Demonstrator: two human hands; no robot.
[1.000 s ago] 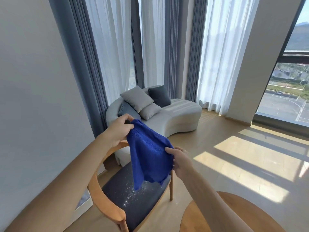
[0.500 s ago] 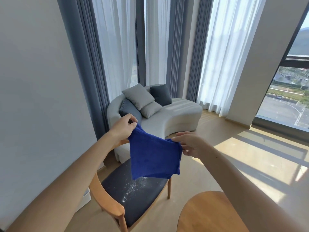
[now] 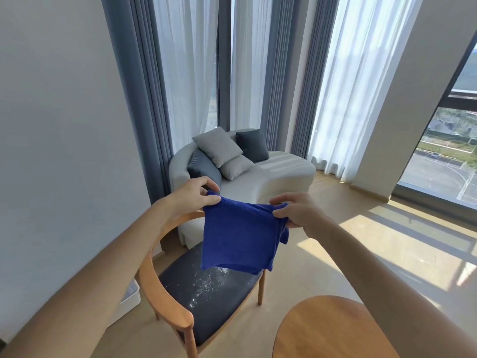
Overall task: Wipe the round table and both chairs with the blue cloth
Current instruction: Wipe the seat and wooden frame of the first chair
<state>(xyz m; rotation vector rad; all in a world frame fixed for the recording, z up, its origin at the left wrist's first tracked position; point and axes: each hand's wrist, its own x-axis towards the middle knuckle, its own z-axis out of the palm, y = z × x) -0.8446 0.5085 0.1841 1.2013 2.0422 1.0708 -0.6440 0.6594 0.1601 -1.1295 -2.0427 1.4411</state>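
Left hand (image 3: 194, 196) & right hand (image 3: 296, 212) each pinch a top corner of blue cloth (image 3: 241, 240) — hanging above chair (image 3: 206, 293) w/ speckled seat.

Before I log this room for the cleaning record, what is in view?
cloth: 1, blue, held up over the chair
chair: 1, wood, dark seat with white specks, lower centre
table: 1, round, wood, bottom right
sofa: 1, off-white, by the curtains
cushions: 4, two light grey, two dark grey, on the sofa
curtains: white sheers, grey drapes, at the windows
left hand: pinches the cloth's top left corner
right hand: pinches its top right corner
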